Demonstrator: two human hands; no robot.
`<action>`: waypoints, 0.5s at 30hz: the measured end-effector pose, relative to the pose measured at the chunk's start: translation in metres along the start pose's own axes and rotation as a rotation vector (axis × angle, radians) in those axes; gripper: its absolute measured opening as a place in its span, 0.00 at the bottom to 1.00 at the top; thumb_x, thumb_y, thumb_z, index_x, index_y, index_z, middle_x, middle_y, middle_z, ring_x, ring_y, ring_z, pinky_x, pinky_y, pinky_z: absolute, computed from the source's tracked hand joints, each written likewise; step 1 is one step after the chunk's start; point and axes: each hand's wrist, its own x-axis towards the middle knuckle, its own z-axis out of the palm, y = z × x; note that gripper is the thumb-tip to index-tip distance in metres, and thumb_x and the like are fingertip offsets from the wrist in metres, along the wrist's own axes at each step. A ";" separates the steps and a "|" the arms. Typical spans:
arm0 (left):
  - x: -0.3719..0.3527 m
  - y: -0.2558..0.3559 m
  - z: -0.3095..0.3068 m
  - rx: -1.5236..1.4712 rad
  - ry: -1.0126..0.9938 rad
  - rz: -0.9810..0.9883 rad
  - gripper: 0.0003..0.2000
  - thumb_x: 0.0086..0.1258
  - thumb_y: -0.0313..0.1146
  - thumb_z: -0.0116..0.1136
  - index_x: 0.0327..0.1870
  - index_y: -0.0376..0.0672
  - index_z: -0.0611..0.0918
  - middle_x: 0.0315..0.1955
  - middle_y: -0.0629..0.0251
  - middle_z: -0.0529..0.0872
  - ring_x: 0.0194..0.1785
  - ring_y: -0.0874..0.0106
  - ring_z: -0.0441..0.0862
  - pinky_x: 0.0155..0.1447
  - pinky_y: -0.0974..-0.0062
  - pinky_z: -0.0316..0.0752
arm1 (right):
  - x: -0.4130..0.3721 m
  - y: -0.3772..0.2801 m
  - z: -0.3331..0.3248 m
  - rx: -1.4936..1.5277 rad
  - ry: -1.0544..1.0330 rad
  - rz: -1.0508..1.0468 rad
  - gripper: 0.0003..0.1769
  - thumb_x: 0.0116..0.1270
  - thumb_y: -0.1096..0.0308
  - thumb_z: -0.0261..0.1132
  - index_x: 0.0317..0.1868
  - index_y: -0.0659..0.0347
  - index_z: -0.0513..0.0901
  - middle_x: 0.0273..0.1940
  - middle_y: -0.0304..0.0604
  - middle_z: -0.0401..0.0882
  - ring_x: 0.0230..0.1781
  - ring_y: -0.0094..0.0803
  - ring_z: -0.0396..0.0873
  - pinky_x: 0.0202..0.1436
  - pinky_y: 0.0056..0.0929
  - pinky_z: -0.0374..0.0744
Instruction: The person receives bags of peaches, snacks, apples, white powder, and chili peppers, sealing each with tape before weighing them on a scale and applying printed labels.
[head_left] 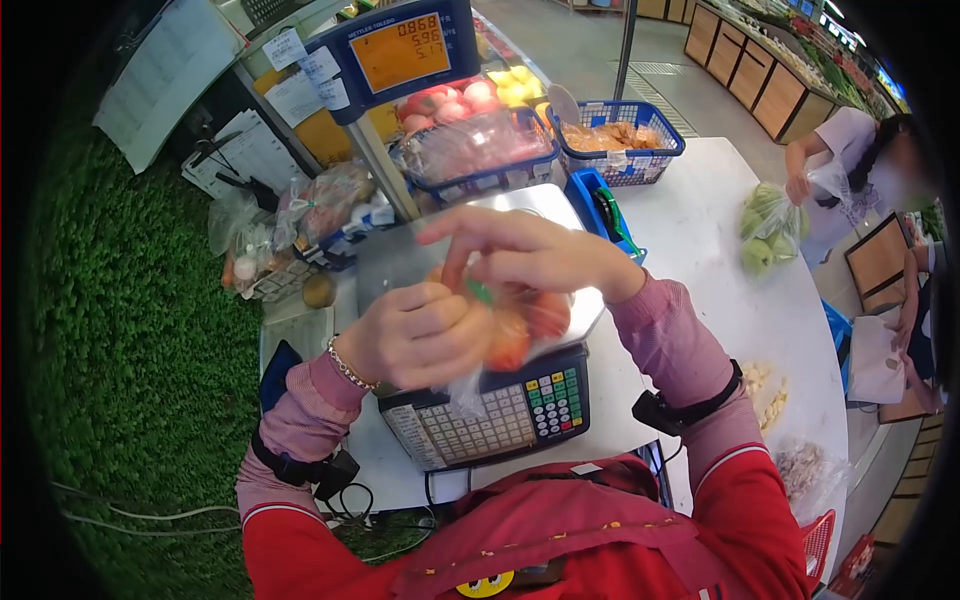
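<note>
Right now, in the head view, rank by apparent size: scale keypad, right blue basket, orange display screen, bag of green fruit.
1. scale keypad, though it is nearest the camera
2. blue basket
3. orange display screen and bag of green fruit: these look alike, so not ranked

Fruit bag (520, 318) over scale (490, 420) — baskets (620, 152) behind, display (400, 50) behind-L.

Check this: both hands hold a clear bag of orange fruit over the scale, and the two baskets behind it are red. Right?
No: the head view shows blue baskets, not red. The left hand and right hand do hold the clear bag of orange fruit over the scale.
</note>
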 end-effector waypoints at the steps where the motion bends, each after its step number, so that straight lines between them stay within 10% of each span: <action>1: 0.000 0.000 -0.001 -0.007 -0.008 -0.004 0.11 0.45 0.23 0.64 0.33 0.37 0.84 0.38 0.63 0.84 0.40 0.69 0.79 0.39 0.74 0.77 | 0.000 -0.002 -0.003 -0.059 -0.023 -0.062 0.32 0.62 0.70 0.55 0.69 0.60 0.67 0.44 0.41 0.82 0.49 0.27 0.77 0.56 0.27 0.72; 12: 0.001 -0.015 -0.006 0.112 -0.062 -0.175 0.13 0.49 0.26 0.63 0.37 0.49 0.79 0.43 0.68 0.80 0.46 0.68 0.77 0.52 0.66 0.74 | 0.012 -0.007 -0.008 -0.214 0.195 -0.418 0.21 0.59 0.85 0.62 0.54 0.63 0.80 0.35 0.36 0.82 0.39 0.22 0.80 0.49 0.24 0.76; 15: 0.004 -0.028 -0.005 0.126 -0.089 -0.138 0.14 0.48 0.26 0.63 0.37 0.51 0.77 0.42 0.67 0.80 0.45 0.68 0.76 0.51 0.65 0.73 | 0.030 0.013 -0.003 0.171 0.146 -0.232 0.18 0.62 0.82 0.63 0.54 0.66 0.79 0.44 0.38 0.83 0.46 0.21 0.79 0.51 0.20 0.76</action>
